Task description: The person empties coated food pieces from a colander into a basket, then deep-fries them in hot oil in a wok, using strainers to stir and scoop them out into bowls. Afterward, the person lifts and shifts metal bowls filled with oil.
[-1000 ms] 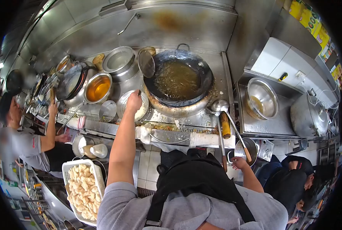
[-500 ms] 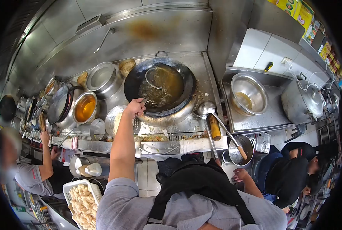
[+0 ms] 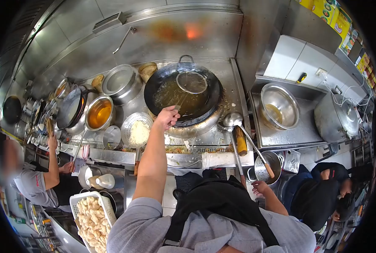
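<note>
My left hand [image 3: 168, 117] is closed on the handle of a round mesh strainer [image 3: 191, 82], whose disc lies over the dark oil [image 3: 171, 95] inside the big black wok [image 3: 151, 86]. Below the ladles, near the pot with a wooden-handled tool, hangs my right hand [image 3: 261, 188], fingers loosely apart and nothing visible in them. A perforated ladle [image 3: 138, 128] with pale bits in it rests left of the wok. Two metal ladles [image 3: 232, 119] lie to the wok's right, beside a brown bundle [image 3: 241, 142].
Left stand a bowl of orange liquid [image 3: 99, 114], a metal pot [image 3: 118, 80] and a white basket [image 3: 93, 219] of pale pieces. A co-worker [image 3: 36, 183] works at the left; another person [image 3: 318, 189] bends at the right. A steel bowl [image 3: 279, 106] and lidded pot [image 3: 336, 117] sit right.
The strainer has gone from the wok's left rim to over its middle and back, with my left hand moving right. An orange glow now shows on the back wall. The camera view has shifted.
</note>
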`<state>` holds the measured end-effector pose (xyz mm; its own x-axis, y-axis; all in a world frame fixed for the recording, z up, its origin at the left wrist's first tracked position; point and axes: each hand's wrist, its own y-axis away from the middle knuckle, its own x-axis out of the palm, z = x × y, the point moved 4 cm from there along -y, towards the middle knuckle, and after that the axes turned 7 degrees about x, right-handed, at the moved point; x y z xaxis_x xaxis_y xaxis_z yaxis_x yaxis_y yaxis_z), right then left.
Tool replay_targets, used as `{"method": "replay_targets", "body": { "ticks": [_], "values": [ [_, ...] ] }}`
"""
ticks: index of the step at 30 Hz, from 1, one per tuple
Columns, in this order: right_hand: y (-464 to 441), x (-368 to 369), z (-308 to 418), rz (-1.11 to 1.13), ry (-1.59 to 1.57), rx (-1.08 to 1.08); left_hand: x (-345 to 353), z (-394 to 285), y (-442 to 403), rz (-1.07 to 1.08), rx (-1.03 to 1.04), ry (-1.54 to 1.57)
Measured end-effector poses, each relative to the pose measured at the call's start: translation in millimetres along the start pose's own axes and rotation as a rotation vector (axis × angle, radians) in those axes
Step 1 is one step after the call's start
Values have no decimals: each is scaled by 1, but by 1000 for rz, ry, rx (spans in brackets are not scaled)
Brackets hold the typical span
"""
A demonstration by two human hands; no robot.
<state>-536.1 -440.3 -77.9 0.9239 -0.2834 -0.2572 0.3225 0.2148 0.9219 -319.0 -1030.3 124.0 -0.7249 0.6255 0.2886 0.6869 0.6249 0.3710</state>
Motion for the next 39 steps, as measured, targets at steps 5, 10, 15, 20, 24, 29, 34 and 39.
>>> {"method": "replay_targets", "body": {
  "ticks": [5,10,15,20,24,29,34,39],
  "values": [
    [-11,16,21,18,78,-24,20,7,21,104,9,108],
    [-19,31,45,39,167,-67,3,12,50,77,44,178],
    [-22,48,62,0,263,-151,-66,14,103,-53,168,135],
    [-9,49,57,12,211,-109,-128,11,193,-371,275,-177],
    [0,41,37,22,109,-45,-169,39,243,-650,454,-980],
    [1,33,19,46,54,73,-182,93,255,-810,112,-1129],
    [5,24,37,-12,114,57,-175,94,257,-858,32,-1102],
    [42,8,105,100,229,-173,-139,38,284,-989,383,-700]
  ]
}}
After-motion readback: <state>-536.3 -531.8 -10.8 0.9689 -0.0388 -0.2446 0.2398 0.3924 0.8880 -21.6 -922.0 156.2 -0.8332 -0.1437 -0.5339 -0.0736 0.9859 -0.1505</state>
